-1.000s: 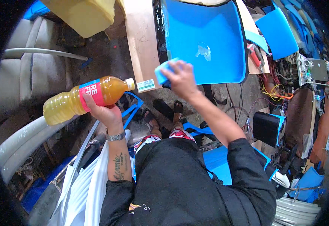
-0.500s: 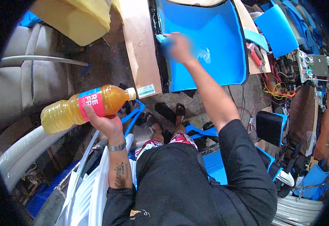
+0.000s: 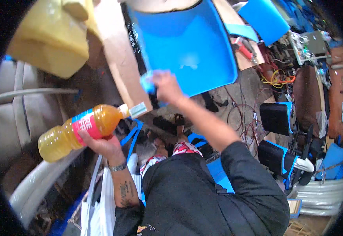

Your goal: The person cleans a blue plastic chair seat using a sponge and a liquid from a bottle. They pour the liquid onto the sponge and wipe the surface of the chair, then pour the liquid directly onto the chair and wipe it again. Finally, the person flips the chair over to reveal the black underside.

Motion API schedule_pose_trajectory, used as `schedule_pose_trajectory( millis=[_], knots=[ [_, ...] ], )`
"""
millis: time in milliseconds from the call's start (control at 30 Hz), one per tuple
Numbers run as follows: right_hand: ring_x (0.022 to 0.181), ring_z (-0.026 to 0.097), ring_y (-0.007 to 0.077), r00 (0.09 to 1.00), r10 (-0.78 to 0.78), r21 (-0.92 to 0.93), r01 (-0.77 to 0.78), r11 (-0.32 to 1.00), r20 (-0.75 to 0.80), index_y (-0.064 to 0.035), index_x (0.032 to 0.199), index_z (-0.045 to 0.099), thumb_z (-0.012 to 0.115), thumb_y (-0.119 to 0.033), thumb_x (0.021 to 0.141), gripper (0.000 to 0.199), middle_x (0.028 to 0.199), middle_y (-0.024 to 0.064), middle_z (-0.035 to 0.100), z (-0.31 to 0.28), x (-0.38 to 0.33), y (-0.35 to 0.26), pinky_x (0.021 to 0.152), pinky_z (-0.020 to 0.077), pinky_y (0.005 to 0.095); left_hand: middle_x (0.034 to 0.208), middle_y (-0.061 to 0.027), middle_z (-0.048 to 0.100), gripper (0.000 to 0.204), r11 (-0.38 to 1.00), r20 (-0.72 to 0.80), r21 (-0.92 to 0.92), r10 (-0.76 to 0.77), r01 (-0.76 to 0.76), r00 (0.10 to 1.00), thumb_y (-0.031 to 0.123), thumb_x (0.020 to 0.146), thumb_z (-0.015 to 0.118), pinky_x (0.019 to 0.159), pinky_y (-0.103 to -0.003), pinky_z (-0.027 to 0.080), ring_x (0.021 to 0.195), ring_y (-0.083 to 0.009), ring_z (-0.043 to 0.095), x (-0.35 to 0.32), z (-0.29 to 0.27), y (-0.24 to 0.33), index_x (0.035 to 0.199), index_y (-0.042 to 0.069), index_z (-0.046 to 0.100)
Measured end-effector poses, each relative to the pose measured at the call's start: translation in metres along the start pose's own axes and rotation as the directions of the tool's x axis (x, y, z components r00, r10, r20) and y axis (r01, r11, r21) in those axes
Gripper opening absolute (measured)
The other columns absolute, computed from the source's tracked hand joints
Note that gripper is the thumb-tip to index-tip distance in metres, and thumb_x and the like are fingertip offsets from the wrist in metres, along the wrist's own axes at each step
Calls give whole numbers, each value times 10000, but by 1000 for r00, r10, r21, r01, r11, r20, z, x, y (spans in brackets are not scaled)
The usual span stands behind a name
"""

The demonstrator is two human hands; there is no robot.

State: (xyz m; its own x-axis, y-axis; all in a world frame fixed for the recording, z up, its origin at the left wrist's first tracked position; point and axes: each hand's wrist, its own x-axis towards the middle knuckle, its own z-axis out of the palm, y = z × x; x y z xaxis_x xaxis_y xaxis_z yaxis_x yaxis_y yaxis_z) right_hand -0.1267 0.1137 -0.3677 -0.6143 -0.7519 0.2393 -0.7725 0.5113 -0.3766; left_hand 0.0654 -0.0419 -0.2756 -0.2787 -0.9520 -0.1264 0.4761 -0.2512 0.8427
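My left hand (image 3: 105, 146) is wrapped round a big clear plastic bottle (image 3: 106, 118) of amber liquid, tilted on its side. The bottle has a pink and blue label and a white cap end pointing right. My right hand (image 3: 167, 87), smeared by motion, grips a small light-blue foam piece (image 3: 146, 82). That hand is at the near left corner of a blue foam-covered panel (image 3: 183, 39) with a dark edge. A whitish wet patch (image 3: 188, 62) shows on the panel; whether the foam piece touches the panel I cannot tell.
Wooden boards flank the panel; a red-handled tool (image 3: 244, 50) lies on the right one. Yellow foam blocks (image 3: 51, 47) and grey cushions (image 3: 42, 102) stand left. Cables (image 3: 242, 114) and blue strips (image 3: 131, 135) lie on the floor. Black-and-blue pads (image 3: 274, 120) stand right.
My right hand has come nearer and left with the foam piece, from the panel's left side to its near corner. The bottle sits slightly lower in view. The whole view has shifted.
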Motion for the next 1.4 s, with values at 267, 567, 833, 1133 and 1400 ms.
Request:
schedule_pose_trajectory(
  millis=[267, 567, 833, 1133, 1400],
  knots=[
    [922, 562, 153, 755, 613, 767, -530, 362, 232, -40, 1037, 600, 621, -72, 758, 281, 993, 61, 618, -117, -48, 50, 833, 444, 317, 1139, -83, 527, 601, 987, 166, -158, 36, -9, 985, 391, 791, 672, 887, -380, 474, 1019, -219, 560, 6, 91, -40, 1221, 60, 414],
    [850, 617, 207, 815, 517, 965, -200, -171, 260, -35, 1107, 527, 598, -103, 797, 325, 984, 84, 612, -184, 37, 199, 748, 516, 375, 1078, -47, 553, 427, 971, 432, -238, 140, -37, 891, 204, 819, 684, 878, -313, 449, 966, -141, 546, -11, 313, -94, 1154, 37, 480],
    [866, 631, 234, 896, 131, 745, -263, -612, 424, -20, 1108, 518, 540, -72, 838, 276, 1008, 107, 616, -183, 101, 258, 747, 532, 410, 1030, -43, 597, 363, 990, 458, -68, 138, -120, 878, 193, 815, 691, 833, -297, 468, 902, -120, 574, -27, 422, -150, 1100, 20, 547],
    [894, 626, 197, 910, -140, 631, -375, -679, 391, -14, 1108, 548, 546, -58, 835, 277, 1016, 91, 627, -177, 117, 300, 786, 526, 371, 1027, -58, 610, 341, 978, 326, 46, 180, -206, 928, 171, 804, 702, 842, -294, 466, 899, -136, 581, -20, 436, -178, 1073, 11, 566],
    [839, 628, 206, 903, -45, 777, -393, -492, 428, 8, 1064, 565, 588, -54, 783, 289, 982, 99, 635, -221, 127, 313, 756, 525, 363, 1187, -92, 499, 572, 843, 148, 301, 421, -446, 895, 265, 794, 710, 910, -357, 442, 1053, -189, 513, -29, 377, -209, 1232, 47, 412]
  ],
)
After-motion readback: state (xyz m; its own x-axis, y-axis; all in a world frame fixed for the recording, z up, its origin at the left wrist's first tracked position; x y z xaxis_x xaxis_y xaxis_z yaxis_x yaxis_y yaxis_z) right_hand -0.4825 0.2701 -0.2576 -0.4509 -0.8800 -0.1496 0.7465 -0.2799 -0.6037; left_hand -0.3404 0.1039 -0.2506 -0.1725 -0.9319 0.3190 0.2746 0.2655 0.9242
